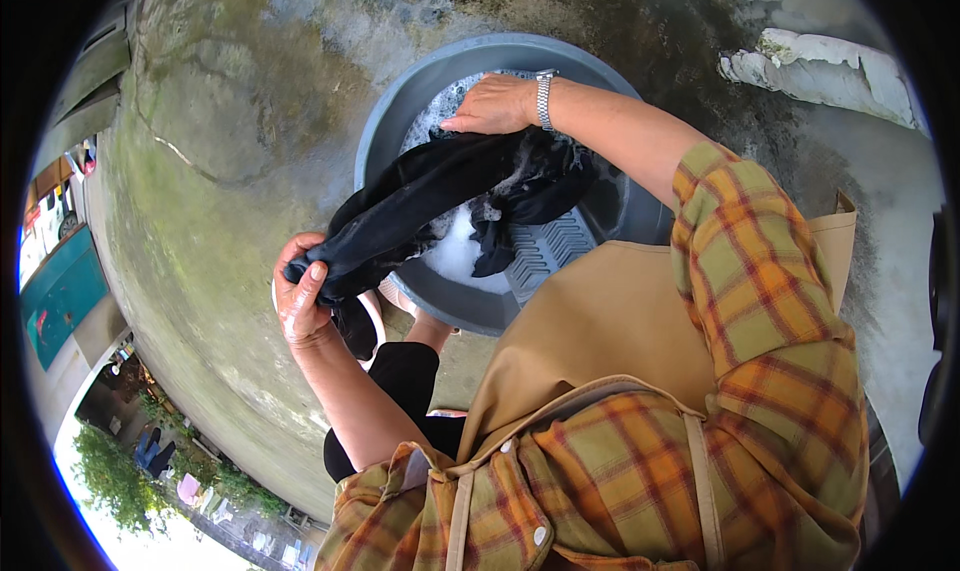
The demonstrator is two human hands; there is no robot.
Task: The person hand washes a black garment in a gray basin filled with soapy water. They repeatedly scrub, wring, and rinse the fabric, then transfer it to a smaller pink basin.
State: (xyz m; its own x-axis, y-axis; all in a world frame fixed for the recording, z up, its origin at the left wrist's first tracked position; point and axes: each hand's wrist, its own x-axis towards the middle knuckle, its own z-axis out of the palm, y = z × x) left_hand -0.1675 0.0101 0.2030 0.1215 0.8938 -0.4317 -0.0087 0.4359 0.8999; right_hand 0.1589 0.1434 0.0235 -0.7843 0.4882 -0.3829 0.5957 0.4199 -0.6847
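A large grey plastic basin (pixel 379 125) stands before me with soapy water and white suds (pixel 456 248) in it. A wet black garment (pixel 420 196) stretches from the basin out over its left rim. My left hand (pixel 302 290) grips the bunched end of this cloth outside the basin, thumb on top. Over the far part of the basin is my right hand (pixel 496 104), back upward, with a metal-banded watch (pixel 544 98) on the wrist; it touches the cloth's upper edge, and its fingertips are partly hidden. A grey ridged washboard (pixel 551 248) slants in the basin under the garment.
Stained concrete floor (pixel 225 121) surrounds the basin. Partly behind the cloth's hanging end is a pale round rim (pixel 375 316), close to my foot. A peeling white block or pipe (pixel 832 72) lies at the upper right. My tan apron (pixel 600 308) overlaps the basin's near edge.
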